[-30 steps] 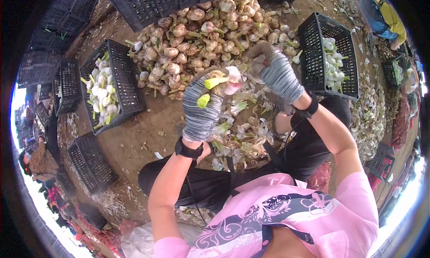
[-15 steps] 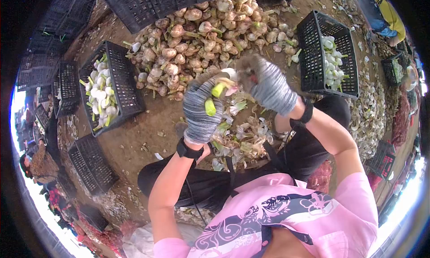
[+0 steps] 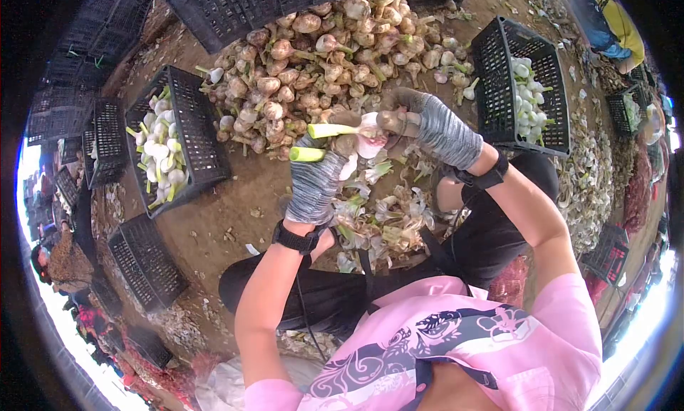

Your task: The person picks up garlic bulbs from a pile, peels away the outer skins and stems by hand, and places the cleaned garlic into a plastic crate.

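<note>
My left hand (image 3: 318, 177), in a grey striped glove, is closed around garlic whose two cut green stems (image 3: 308, 154) point left. One garlic bulb (image 3: 370, 136), whitish with pink patches, sits between my two hands. My right hand (image 3: 440, 129), gloved too, has its fingers pressed together against the right side of that bulb. Just beyond the hands lies a large heap of unpeeled garlic (image 3: 306, 69). Peeled skins and leaf scraps (image 3: 388, 222) lie on the ground below my hands, between the legs.
Black crates of white garlic stand at left (image 3: 203, 126) and right (image 3: 499, 90). Another black crate (image 3: 147, 261) is at lower left, and one (image 3: 235, 15) borders the heap's far side. Other people (image 3: 70, 263) are at the far left and at the upper right (image 3: 623, 29).
The stems in my left hand have swung from pointing toward me to pointing left. My right hand has shifted slightly right, and the bulb between the hands is now more visible.
</note>
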